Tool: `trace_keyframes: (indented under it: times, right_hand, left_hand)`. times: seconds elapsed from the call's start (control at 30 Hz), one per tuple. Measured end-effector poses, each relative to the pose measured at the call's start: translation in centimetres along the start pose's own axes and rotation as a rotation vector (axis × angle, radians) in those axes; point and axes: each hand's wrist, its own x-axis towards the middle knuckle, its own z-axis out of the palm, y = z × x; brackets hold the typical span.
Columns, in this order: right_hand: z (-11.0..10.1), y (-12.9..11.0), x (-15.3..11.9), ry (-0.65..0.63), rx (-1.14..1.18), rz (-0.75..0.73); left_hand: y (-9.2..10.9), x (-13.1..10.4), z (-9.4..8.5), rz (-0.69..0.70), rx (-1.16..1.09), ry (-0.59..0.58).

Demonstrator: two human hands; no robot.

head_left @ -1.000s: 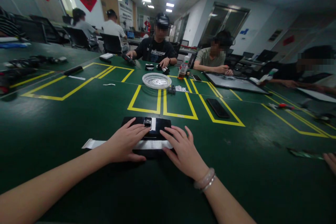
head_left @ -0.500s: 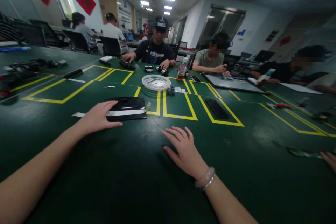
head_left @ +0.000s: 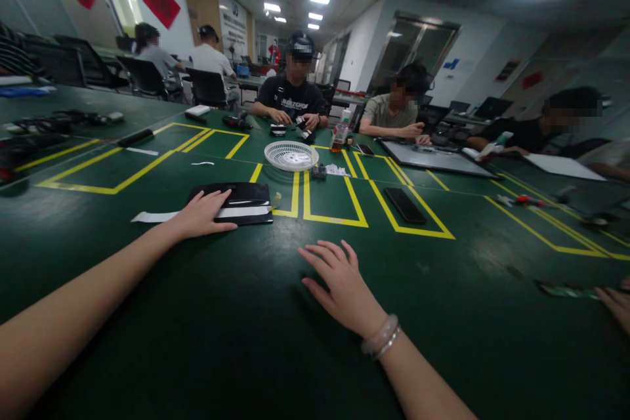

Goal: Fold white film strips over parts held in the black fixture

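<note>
A flat black plastic packet (head_left: 251, 197) lies on the green table, crossed by a white strip (head_left: 243, 211). On its left part rests my left hand (head_left: 204, 213), open, fingers stretched over the black surface. The strip's loose end sticks out to the left of that hand. My right hand (head_left: 339, 282), with two bangles at the wrist, is held low over the table, right of the packet. Its fingers are spread and nothing is in them. A small curled yellowish piece of tape (head_left: 277, 201) stands at the packet's right edge.
Beyond the packet are a white round basket (head_left: 291, 156), a bottle (head_left: 339, 134) and a black phone (head_left: 404, 205) inside yellow tape lines. People sit across the table, one handling small dark parts. At the right edge another person's hand (head_left: 615, 305) touches a green item.
My left hand has slid right, further onto the packet, and its fingers now lie flatter. My right hand has barely moved. The person opposite has drawn a hand away from the power drill.
</note>
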Motion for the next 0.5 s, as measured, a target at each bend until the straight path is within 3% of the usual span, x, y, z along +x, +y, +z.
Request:
trace_keyframes:
  times: [0.13,0.3,0.4,0.5]
  right_hand:
    - [-0.1,0.0,0.0,-0.004,-0.013,-0.005]
    - [-0.2,0.1,-0.1,-0.001,-0.008,-0.01]
    - [-0.2,0.3,-0.1,0.012,0.003,-0.014]
    - [0.0,0.5,0.0,0.024,0.02,-0.019]
  left_hand:
    - [-0.1,1.1,-1.3,0.068,-0.014,0.009]
    - [-0.7,0.0,-1.9,0.118,-0.048,0.161]
    - [-3.3,-1.4,-1.8,0.021,-0.075,0.271]
    - [-7.5,-2.9,-2.2,-0.196,-0.148,0.371]
